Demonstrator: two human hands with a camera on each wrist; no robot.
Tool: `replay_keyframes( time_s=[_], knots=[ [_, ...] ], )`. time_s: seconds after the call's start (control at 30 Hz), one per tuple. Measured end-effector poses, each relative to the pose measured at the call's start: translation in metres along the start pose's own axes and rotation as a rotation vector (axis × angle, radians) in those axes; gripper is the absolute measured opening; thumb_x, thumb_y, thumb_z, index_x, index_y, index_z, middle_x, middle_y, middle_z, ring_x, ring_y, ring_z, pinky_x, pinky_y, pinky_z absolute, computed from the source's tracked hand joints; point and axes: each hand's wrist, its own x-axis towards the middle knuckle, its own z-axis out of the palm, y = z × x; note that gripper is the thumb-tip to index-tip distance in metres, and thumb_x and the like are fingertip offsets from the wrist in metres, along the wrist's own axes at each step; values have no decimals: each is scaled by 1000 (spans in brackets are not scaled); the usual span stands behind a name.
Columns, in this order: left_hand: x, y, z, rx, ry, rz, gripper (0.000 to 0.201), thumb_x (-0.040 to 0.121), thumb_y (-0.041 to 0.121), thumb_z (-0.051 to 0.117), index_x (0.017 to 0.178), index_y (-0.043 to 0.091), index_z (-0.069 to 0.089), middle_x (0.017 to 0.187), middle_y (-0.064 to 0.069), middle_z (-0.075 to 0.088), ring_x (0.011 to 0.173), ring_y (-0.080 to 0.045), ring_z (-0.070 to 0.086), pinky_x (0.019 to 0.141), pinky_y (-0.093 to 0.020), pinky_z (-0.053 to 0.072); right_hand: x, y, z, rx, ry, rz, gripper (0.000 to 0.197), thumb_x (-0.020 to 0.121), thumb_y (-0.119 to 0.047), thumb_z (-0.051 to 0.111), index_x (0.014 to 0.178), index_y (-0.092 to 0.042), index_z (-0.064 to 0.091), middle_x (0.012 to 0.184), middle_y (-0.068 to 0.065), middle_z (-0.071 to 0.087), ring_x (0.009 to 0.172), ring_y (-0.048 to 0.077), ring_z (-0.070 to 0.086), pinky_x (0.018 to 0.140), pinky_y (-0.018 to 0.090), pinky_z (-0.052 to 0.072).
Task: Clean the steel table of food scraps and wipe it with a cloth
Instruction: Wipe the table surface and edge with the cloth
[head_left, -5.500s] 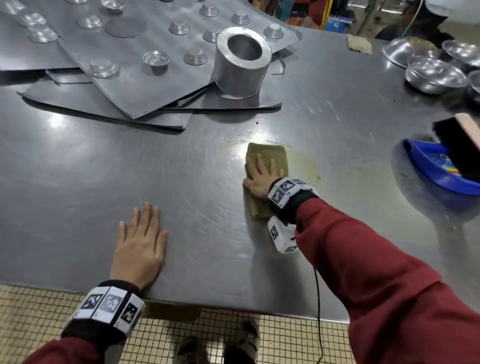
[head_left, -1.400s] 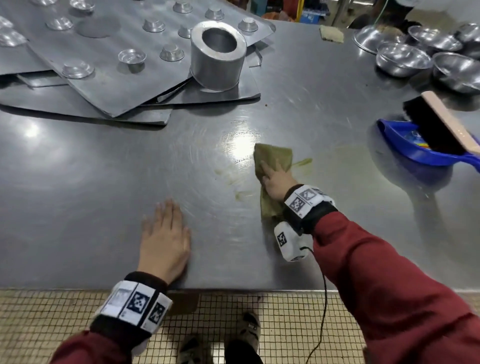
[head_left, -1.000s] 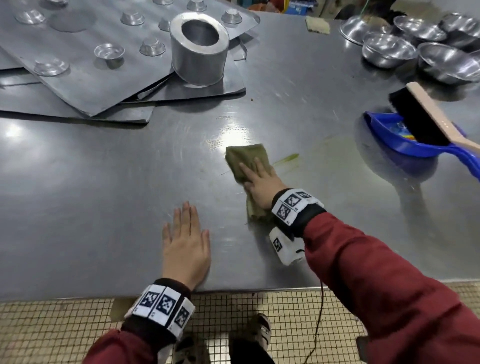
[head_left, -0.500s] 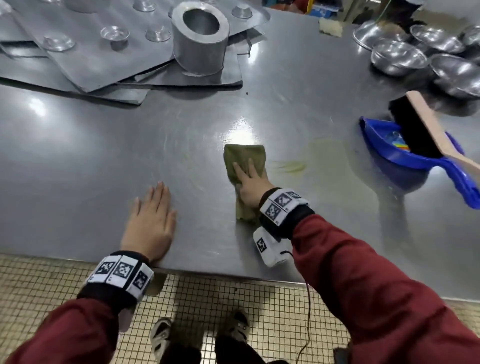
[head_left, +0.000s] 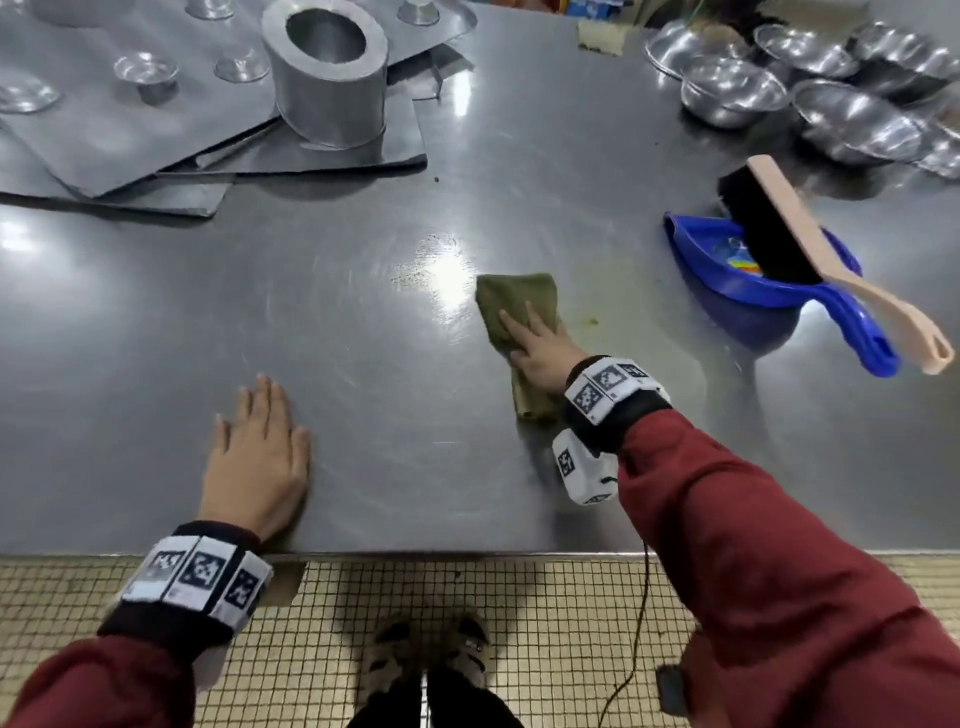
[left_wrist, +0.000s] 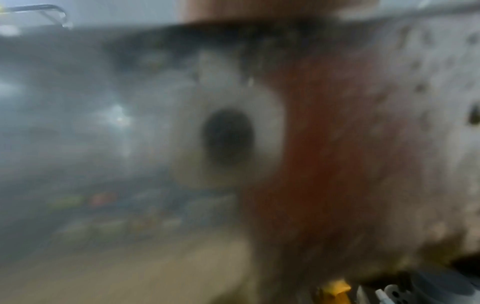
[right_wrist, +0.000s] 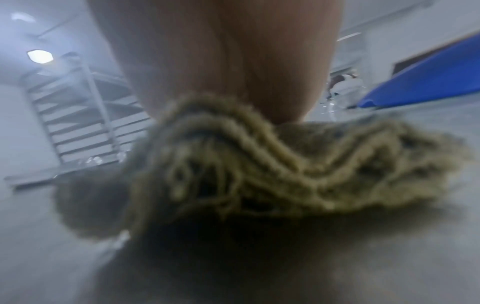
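Observation:
An olive-green cloth (head_left: 511, 304) lies flat on the steel table (head_left: 363, 322), and my right hand (head_left: 535, 343) presses on it with straight fingers. In the right wrist view the cloth (right_wrist: 259, 168) bunches under my palm (right_wrist: 221, 61). A faint greenish smear (head_left: 589, 321) and wet sheen sit just right of the cloth. My left hand (head_left: 257, 452) rests flat and open on the table near its front edge. The left wrist view is blurred and shows little.
A blue dustpan (head_left: 753, 291) with a black-bristled brush (head_left: 789, 228) lies on the right. Steel bowls (head_left: 810, 83) stand at the back right. Stacked metal sheets (head_left: 156, 130) and a thick steel ring (head_left: 330, 78) fill the back left. A small crumb (head_left: 436, 179) lies beyond.
My right hand has slid the cloth back and forth over the smear, which has grown fainter. My left hand stays flat near the front edge.

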Motion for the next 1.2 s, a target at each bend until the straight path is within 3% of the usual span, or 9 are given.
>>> replay_keyframes(
  time_s=[0.1,0.23,0.3,0.47,0.73,0.83,0.93,1.1,1.2],
  knots=[
    [-4,47,3,6,-15,112,70,87,37,5,146,-1,11,155,-19,6,144,-33,7,114,-51,4,5,4,-3,-11,-61,-120,59,100,-24,34,149,-31,3,159,7,-9,145,34,-7,118,37,-3],
    [-11,129,19,-76,-116,269,67,86,40,0,144,11,-16,149,-5,-26,139,-17,-21,112,-36,-13,17,20,-18,-28,-9,-97,59,101,-24,35,150,-29,3,159,9,-7,146,30,-4,118,34,-2],
    [-11,148,29,-81,-129,289,67,86,43,-4,143,13,-19,148,-1,-29,134,-11,-26,111,-34,-16,24,36,-26,-9,31,-14,59,101,-24,34,150,-25,3,158,12,-5,146,30,0,117,34,1],
    [-13,148,42,-46,-110,313,71,77,50,-17,139,16,-23,147,1,-31,134,-13,-30,109,-32,-20,20,85,-29,118,125,309,58,100,-30,31,151,-26,2,159,12,-6,145,37,-1,118,41,2],
    [-17,152,40,-62,-66,302,68,81,48,-12,140,16,-19,150,2,-25,137,-11,-25,108,-28,-24,24,56,-17,-74,8,-52,58,101,-25,29,150,-22,-2,157,17,-7,146,25,-10,118,42,-3],
    [-17,153,42,-45,-40,309,67,83,49,-10,142,16,-16,152,2,-21,138,-12,-24,107,-24,-28,51,56,-35,-57,4,-36,58,101,-30,29,150,-26,-1,158,13,-8,147,25,-8,118,40,-3],
    [-16,152,44,-36,-27,308,68,83,50,-12,142,18,-18,152,2,-24,137,-12,-27,104,-22,-32,64,74,-45,0,39,107,60,98,-43,27,149,-33,-3,159,7,-11,146,34,-4,119,46,1],
    [-14,150,52,3,19,321,69,89,51,-11,145,11,1,155,-4,-1,142,-18,-1,111,-30,-14,42,107,-57,75,51,421,74,91,-64,26,150,-29,-3,159,7,-9,144,41,0,117,52,3],
    [-14,149,51,20,-7,316,64,95,45,0,144,6,13,153,-9,13,141,-22,13,112,-35,-4,32,111,-58,8,51,343,69,93,-61,26,150,-31,1,159,8,-7,145,36,0,117,52,2]
  ],
)
